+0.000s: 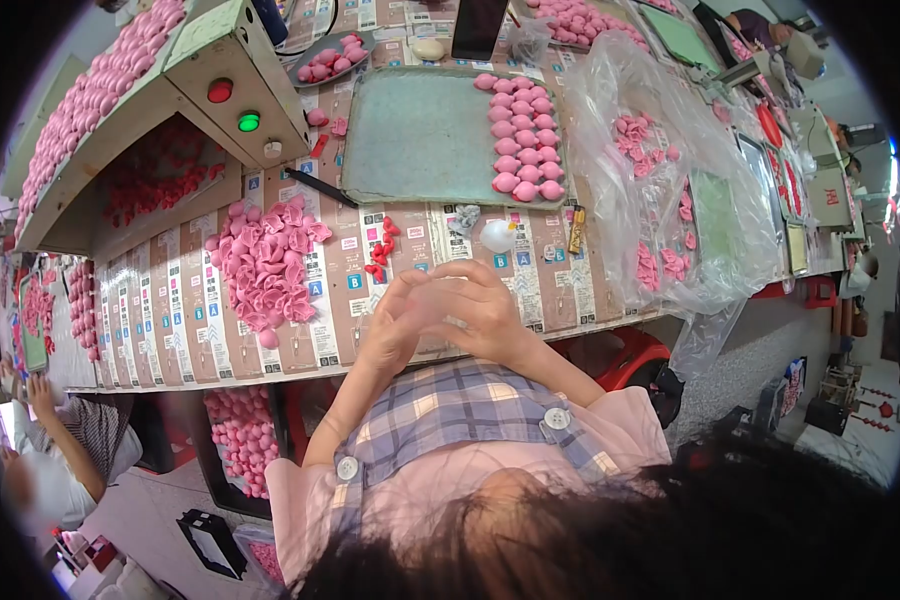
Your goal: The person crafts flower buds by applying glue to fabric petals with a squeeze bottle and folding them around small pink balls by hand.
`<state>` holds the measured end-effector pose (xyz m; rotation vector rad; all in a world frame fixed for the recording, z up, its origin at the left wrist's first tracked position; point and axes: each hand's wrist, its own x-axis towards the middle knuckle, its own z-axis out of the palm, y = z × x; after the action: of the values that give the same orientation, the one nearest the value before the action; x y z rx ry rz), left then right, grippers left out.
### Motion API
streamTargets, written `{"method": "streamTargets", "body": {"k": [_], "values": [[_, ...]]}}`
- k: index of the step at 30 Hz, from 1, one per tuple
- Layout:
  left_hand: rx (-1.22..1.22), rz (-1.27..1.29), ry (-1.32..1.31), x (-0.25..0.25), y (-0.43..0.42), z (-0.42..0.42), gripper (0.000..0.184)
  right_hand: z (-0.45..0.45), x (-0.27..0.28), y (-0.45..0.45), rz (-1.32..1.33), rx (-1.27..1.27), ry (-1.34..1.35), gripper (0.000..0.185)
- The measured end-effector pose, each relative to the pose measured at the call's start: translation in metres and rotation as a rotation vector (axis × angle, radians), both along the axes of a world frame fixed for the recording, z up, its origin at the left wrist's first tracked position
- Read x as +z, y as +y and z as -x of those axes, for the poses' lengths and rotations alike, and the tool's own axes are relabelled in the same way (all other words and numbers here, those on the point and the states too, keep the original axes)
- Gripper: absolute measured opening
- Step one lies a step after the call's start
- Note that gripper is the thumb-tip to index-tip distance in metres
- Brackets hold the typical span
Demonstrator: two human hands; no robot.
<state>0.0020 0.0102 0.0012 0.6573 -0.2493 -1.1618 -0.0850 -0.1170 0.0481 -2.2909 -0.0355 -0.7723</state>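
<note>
My left hand [390, 318] and my right hand [487, 318] meet in front of my chest at the table's near edge. Their fingers are curled towards each other, and a blurred pale pink patch shows between them; I cannot make out what it is. Just beyond my fingers lie a white round piece with a yellow tip [498, 236] and a small grey lump [463, 219]. Small red pieces [381, 248] lie to the left, near a heap of pink soft pieces [260, 262]. Farther off, a greenish tray [410, 135] carries rows of pink rounded pieces [515, 140] along its right side.
A beige machine [210, 75] with red and green buttons stands at the left, pink pieces on top. Clear plastic sheeting [610, 130] covers the right side. A yellow-black tube [577, 230] lies near it. A red stool [635, 362] is below. Another person's arm [70, 440] shows far left.
</note>
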Motion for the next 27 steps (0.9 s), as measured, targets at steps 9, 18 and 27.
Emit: {"method": "streamTargets", "body": {"k": [9,18,27], "values": [[-0.049,0.014,0.01,0.002,-0.0001,0.0005,0.055,-0.0003,0.0003,0.0,0.015,0.014,-0.004,0.035],[-0.067,0.012,0.005,0.0003,-0.001,0.0014,0.057,-0.0002,0.0007,-0.0001,0.01,0.022,-0.004,0.033],[-0.08,-0.007,0.041,0.0039,-0.0034,0.0024,0.061,-0.0018,-0.002,-0.0013,0.022,0.031,-0.025,0.032]]}}
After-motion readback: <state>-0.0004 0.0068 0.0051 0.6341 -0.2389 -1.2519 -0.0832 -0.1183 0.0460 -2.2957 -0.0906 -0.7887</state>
